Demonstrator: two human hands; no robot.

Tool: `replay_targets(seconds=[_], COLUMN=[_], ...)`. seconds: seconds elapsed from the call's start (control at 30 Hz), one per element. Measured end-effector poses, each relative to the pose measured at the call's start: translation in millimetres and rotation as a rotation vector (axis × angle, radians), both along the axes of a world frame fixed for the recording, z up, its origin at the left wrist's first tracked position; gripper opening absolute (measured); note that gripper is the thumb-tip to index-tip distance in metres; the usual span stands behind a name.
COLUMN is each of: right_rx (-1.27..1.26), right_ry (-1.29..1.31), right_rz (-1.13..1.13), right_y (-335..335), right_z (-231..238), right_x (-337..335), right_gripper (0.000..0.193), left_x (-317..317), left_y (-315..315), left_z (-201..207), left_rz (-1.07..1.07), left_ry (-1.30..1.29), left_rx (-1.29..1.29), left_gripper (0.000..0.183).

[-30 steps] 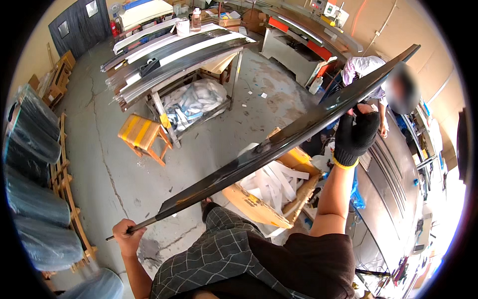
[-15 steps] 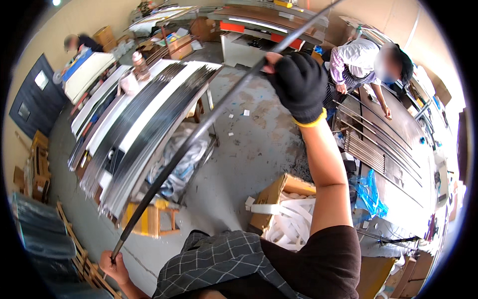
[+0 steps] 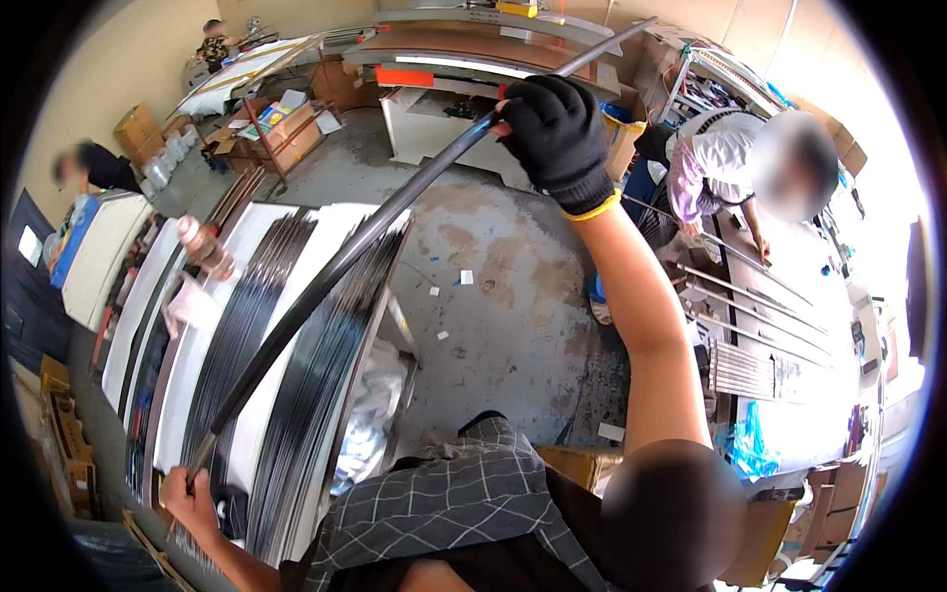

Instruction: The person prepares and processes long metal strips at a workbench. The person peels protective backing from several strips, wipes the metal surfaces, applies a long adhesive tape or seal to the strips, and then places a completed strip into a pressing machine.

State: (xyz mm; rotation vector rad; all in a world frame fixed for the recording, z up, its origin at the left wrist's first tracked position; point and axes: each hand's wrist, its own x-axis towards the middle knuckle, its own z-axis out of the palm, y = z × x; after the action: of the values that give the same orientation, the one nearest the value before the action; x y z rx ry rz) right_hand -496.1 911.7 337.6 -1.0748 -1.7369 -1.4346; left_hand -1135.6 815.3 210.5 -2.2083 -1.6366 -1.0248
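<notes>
A long, thin dark rod (image 3: 335, 271) slants across the view from lower left to upper right. My right hand (image 3: 557, 138), in a black glove with a yellow cuff, is closed round its upper part, with some of the rod sticking out past the fist. Bare fingers of my left hand (image 3: 187, 496) pinch the lower end. Below the rod, a bundle of dark thin strips (image 3: 321, 395) lies lengthwise on the white-topped table, and a second bundle (image 3: 232, 340) runs beside it. My left hand is over the near end of this table.
A pinkish bottle (image 3: 205, 249) stands on the left table. At the right, a co-worker (image 3: 720, 163) leans over a workbench (image 3: 819, 296) holding several rods and a blue plastic bag (image 3: 755, 439). A cardboard box (image 3: 582, 464) is near my right side. Two more people are at the far left.
My view has swung, and the left table is now nearer, under the rod. Both hands still grip the rod. The co-worker at the right has bent further over the bench.
</notes>
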Motion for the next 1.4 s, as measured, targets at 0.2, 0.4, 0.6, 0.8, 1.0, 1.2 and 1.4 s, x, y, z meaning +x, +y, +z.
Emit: replay_targets(seconds=[0.2,0.4,0.6,0.8,1.0,1.2,1.4], right_rx=[-0.09,-0.191,-0.528,-0.602,-0.765,-0.955,-1.024], right_ry=[-0.163,-0.269,-0.25,-0.193,-0.018,0.132,0.252], right_rz=[-0.083,-0.115,0.025,-0.004,-0.136,-0.365,-0.398], right_y=[127.9,268.8,421.5,575.3,717.6,838.3,982.9], right_z=[2.7,16.0,1.5,-35.6,-74.9,-118.5,-171.9], right_x=[144.2,287.7,405.8,504.9,619.5,723.2,819.6], right_gripper=[0.023,0.019,0.021,0.021,0.023,0.022,0.023], left_x=[141.1,297.6,427.8,533.1,665.2,835.2,963.4], left_y=[219.0,408.8,566.3,764.2,1012.2,1244.3,1456.1], left_z=[-16.1,-49.0,-62.0,-62.9,-43.8,-22.0,-52.1], left_rz=[-0.175,-0.258,-0.278,-0.315,-0.373,-0.548,-0.526], left_ry=[-0.135,-0.262,-0.185,-0.261,-0.113,0.175,0.39], left_rx=[-0.103,-0.069,-0.065,-0.074,-0.111,0.006,-0.002], left_gripper=[0.031,0.023,0.02,0.023,0.026,0.026,0.024])
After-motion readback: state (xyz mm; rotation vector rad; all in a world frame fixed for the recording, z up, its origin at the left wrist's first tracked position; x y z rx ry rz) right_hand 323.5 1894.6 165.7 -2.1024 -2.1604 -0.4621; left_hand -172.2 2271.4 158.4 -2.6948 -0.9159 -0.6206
